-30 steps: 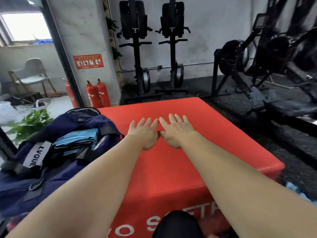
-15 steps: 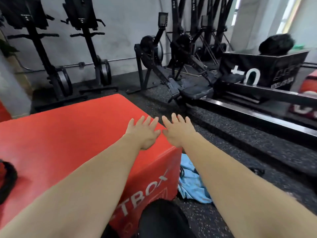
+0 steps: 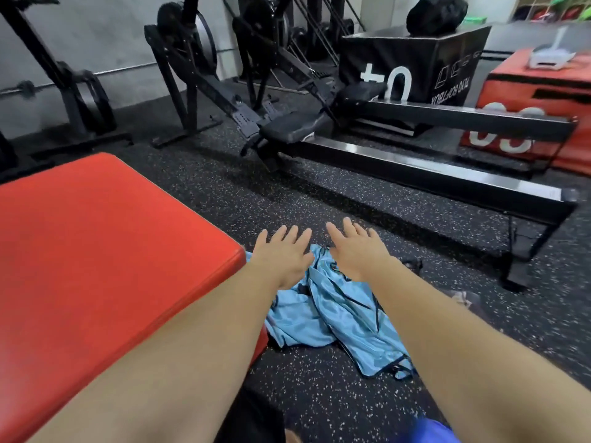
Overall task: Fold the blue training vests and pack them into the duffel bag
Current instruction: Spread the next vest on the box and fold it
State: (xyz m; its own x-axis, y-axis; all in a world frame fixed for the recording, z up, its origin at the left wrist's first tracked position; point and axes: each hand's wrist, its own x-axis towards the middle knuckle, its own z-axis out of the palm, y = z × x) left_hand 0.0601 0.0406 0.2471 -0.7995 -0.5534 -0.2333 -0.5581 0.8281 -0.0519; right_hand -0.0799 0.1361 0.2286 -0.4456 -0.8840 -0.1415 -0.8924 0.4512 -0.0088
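As left hand (image 3: 283, 259) and right hand (image 3: 358, 252) spread fingers over the blue vest (image 3: 335, 318), a red box (image 3: 96, 251) flanks it.

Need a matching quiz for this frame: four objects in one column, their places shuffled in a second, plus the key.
Objects
1. crumpled light blue fabric vest pile
2. large red padded box
3. black cube-shaped box with white print
4. black rounded bag

Places
A. on top of the black cube-shaped box
B. left foreground, next to the vest pile
C. on the speckled dark floor, right of the large red padded box
D. background, behind the black rowing machine rail

Pairs: 1-C; 2-B; 3-D; 4-A
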